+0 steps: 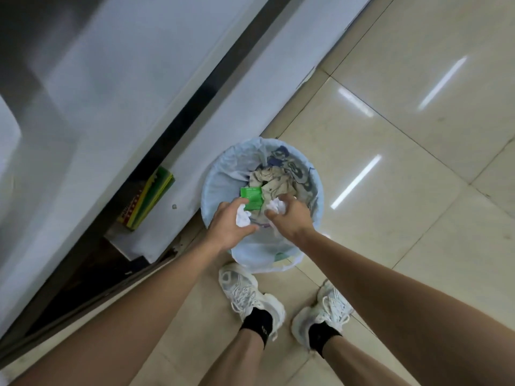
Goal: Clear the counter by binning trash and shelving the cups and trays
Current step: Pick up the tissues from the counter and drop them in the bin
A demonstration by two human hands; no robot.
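While my left hand (230, 225) clutches crumpled white tissue (243, 218), my right hand (289, 217) grips another white wad (276, 206). Both hang directly above the round blue-lined bin (220, 174), so opening my fingers should drop them in.

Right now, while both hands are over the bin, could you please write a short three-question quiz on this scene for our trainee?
1. True or false: each hand holds a wad of white paper above the bin.
2. What colour is the packet near the left hand? A) red B) green C) black
3. Fill in: the yellow and green box lies in the dark gap under the ____.

Key
1. True: the left hand grips one white wad, and the right hand grips another.
2. B
3. counter
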